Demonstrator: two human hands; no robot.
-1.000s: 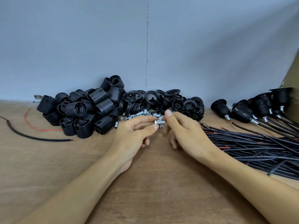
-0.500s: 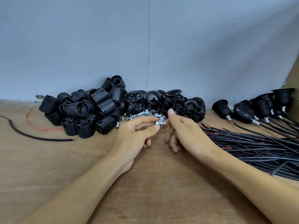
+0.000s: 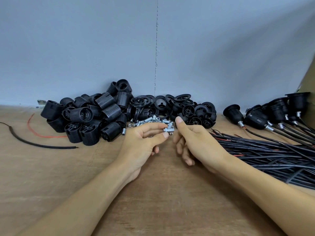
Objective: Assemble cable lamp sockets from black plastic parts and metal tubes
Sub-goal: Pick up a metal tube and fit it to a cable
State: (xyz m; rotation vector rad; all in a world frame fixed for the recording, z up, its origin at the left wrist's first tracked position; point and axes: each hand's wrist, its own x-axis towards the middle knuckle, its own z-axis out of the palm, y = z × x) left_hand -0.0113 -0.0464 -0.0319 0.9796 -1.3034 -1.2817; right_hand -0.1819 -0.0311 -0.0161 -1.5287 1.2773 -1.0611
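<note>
Wooden table (image 3: 51, 176): fills lower frame.
Cable bundle (image 3: 272, 150): lies at right, fans toward right edge.
Black plastic parts (image 3: 105, 116): heaped against wall, centre-left.
Assembled sockets (image 3: 276, 113): grouped at upper right, cables attached.
Left hand (image 3: 143, 143): centre frame; pinches metal tube (image 3: 169, 130) between thumb and index finger, tube held horizontal.
Right hand (image 3: 199, 142): just right of tube, not touching; released, fingers loosely curled, thumb raised, grasps nothing.
Loose tubes (image 3: 150, 120): small heap just behind hands, against black parts.
Black wire (image 3: 34, 143), red wire (image 3: 39, 133): left edge.
</note>
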